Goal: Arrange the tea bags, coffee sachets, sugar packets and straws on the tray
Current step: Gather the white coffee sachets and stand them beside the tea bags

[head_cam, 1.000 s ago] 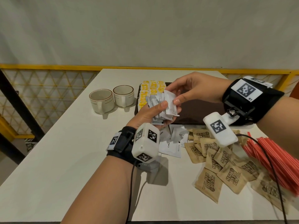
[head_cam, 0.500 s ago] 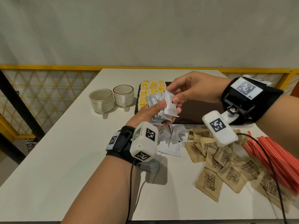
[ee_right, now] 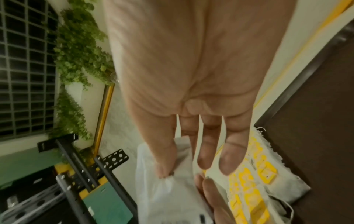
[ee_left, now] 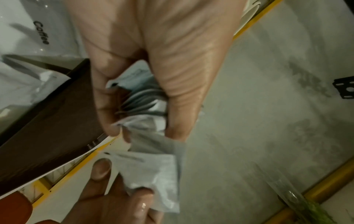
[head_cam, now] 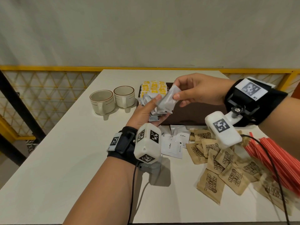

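My left hand point(head_cam: 146, 109) grips a fanned stack of white coffee sachets point(head_cam: 154, 111) above the near left corner of the dark brown tray point(head_cam: 199, 111). My right hand point(head_cam: 191, 93) pinches one white sachet point(head_cam: 168, 101) at the top of that stack between thumb and forefinger; the left wrist view shows this sachet point(ee_left: 153, 171) just beyond the stack point(ee_left: 141, 100). Yellow-tagged tea bags point(head_cam: 153, 88) lie in rows at the tray's far left. More coffee sachets point(head_cam: 174, 143), brown sugar packets point(head_cam: 224, 168) and red straws point(head_cam: 279, 161) lie on the table in front of the tray.
Two cream cups point(head_cam: 112, 99) stand left of the tray on the white table point(head_cam: 65, 159). A yellow mesh railing point(head_cam: 40, 88) runs behind and to the left. Cables hang from both wrist cameras over the near table edge.
My right hand has drawn the pinched sachet up and slightly right, away from the stack. The left hand has kept its hold in nearly the same place.
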### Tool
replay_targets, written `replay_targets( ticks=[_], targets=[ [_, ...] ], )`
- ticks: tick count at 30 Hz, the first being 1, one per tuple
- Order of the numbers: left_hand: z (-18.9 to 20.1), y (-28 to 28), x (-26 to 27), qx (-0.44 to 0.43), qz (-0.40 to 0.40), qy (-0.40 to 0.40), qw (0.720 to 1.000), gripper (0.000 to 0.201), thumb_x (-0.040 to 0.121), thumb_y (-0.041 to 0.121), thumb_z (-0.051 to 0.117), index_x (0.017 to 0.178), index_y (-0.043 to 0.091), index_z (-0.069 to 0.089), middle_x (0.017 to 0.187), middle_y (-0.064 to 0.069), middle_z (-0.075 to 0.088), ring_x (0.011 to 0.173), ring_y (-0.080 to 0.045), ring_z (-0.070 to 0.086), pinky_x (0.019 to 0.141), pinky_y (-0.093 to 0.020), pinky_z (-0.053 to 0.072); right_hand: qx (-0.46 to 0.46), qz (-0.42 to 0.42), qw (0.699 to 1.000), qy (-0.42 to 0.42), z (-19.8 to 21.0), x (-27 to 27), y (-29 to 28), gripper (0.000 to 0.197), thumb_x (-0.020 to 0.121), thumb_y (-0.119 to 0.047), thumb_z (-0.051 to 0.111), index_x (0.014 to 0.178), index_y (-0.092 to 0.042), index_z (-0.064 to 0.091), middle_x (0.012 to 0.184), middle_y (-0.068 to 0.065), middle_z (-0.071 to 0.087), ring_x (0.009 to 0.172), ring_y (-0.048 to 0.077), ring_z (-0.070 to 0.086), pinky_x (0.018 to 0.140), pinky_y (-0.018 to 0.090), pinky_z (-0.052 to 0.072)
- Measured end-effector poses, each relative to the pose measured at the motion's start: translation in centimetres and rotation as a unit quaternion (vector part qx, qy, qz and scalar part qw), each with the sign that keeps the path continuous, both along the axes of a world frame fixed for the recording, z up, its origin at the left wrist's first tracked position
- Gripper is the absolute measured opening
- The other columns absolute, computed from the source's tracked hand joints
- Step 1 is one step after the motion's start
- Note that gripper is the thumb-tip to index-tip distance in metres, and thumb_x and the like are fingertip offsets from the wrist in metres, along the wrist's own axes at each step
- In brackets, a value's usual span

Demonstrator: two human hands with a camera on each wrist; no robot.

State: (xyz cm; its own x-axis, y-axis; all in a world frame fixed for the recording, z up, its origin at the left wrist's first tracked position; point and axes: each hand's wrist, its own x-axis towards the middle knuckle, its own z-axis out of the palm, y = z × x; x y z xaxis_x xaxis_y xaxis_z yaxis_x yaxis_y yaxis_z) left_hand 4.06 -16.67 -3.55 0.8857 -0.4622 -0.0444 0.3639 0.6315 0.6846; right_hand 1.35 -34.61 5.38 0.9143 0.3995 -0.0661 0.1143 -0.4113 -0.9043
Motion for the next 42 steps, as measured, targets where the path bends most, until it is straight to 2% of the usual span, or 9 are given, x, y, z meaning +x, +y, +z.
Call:
replay_targets(
  ticks=[4,7,11,16,20,25,30,35,42],
  targets=[
    [0.9,0.1,0.4,0.057,0.078,-0.02,0.995,0.005,0.09,0.001,0.056,0.089,0.006,0.058,0.074,-0.01,0.069,0.071,-0.02,0.071,0.072,-0.035,0.058,0.164,-0.086,0.981,0.054,0.4,0.6,-1.0,0.012,0.095,-0.002,0.049,0.101,-0.012,0.05,0.1,0.016,0.065,0.089,0.03,0.069,0.08,0.05,0.058],
    [2.5,0.4,1.9,0.13,0.107,-0.075,0.983,0.018,0.088,0.0,0.056,0.106,0.004,0.056,0.085,-0.012,0.068,0.076,-0.02,0.072,0.066,-0.032,0.059,0.176,-0.146,0.972,0.046,0.5,2.1,-2.2,0.018,0.097,0.002,0.044,0.101,-0.015,0.048,0.091,0.014,0.061,0.07,0.022,0.07,0.07,0.042,0.061],
    [6.1,0.4,5.8,0.223,0.074,-0.119,0.965,0.024,0.087,0.001,0.058,0.11,0.001,0.054,0.091,-0.016,0.064,0.078,-0.022,0.07,0.066,-0.032,0.057,0.097,-0.237,0.967,-0.002,0.0,6.0,-4.0,0.028,0.093,0.006,0.051,0.113,-0.015,0.052,0.107,0.015,0.056,0.081,0.02,0.065,0.068,0.031,0.058],
    [9.4,-1.8,10.8,0.34,0.049,-0.142,0.928,0.006,0.086,-0.001,0.057,0.092,-0.002,0.057,0.081,-0.019,0.062,0.066,-0.022,0.069,0.059,-0.031,0.058,0.003,-0.336,0.942,-0.009,-1.4,12.2,-6.0,0.03,0.088,-0.008,0.067,0.114,-0.012,0.051,0.091,0.01,0.058,0.083,0.027,0.063,0.08,0.047,0.057],
    [10.7,-3.9,14.7,0.431,0.025,-0.181,0.884,0.008,0.087,-0.003,0.056,0.094,0.0,0.056,0.084,-0.019,0.062,0.059,-0.019,0.069,0.051,-0.029,0.057,-0.121,-0.338,0.933,-0.031,-3.3,16.5,-7.4,0.034,0.085,-0.023,0.071,0.116,-0.015,0.058,0.085,0.001,0.063,0.07,0.018,0.062,0.058,0.024,0.053],
    [11.3,-5.5,18.8,0.38,-0.009,-0.142,0.914,0.009,0.089,0.0,0.055,0.098,-0.002,0.055,0.085,-0.02,0.063,0.074,-0.025,0.068,0.069,-0.036,0.059,-0.112,-0.356,0.928,-0.002,-6.7,21.5,-8.5,0.029,0.079,-0.021,0.078,0.103,-0.011,0.065,0.087,0.006,0.062,0.08,0.023,0.059,0.066,0.027,0.051],
    [10.1,-6.3,20.7,0.322,-0.074,-0.138,0.934,0.008,0.091,0.003,0.052,0.096,-0.002,0.056,0.081,-0.016,0.064,0.074,-0.024,0.067,0.082,-0.037,0.056,-0.122,-0.364,0.923,-0.005,-8.4,24.2,-9.1,0.022,0.075,-0.021,0.08,0.078,-0.018,0.059,0.068,0.0,0.058,0.06,0.016,0.054,0.051,0.024,0.044],
    [9.2,-6.1,21.5,0.277,-0.063,-0.099,0.954,0.011,0.09,0.005,0.053,0.098,-0.002,0.058,0.082,-0.014,0.065,0.075,-0.021,0.068,0.066,-0.029,0.058,-0.177,-0.319,0.931,-0.022,-8.9,25.1,-9.0,0.028,0.075,-0.026,0.08,0.095,-0.011,0.068,0.085,0.004,0.065,0.087,0.026,0.066,0.082,0.04,0.057],
    [8.5,-5.6,21.7,0.287,-0.052,-0.103,0.951,0.012,0.09,0.006,0.054,0.098,-0.003,0.059,0.082,-0.015,0.066,0.076,-0.021,0.069,0.066,-0.029,0.058,-0.182,-0.338,0.923,-0.037,-9.1,25.4,-8.5,0.037,0.066,-0.033,0.085,0.087,-0.016,0.06,0.077,0.004,0.07,0.069,0.021,0.071,0.072,0.038,0.06]
  ],
)
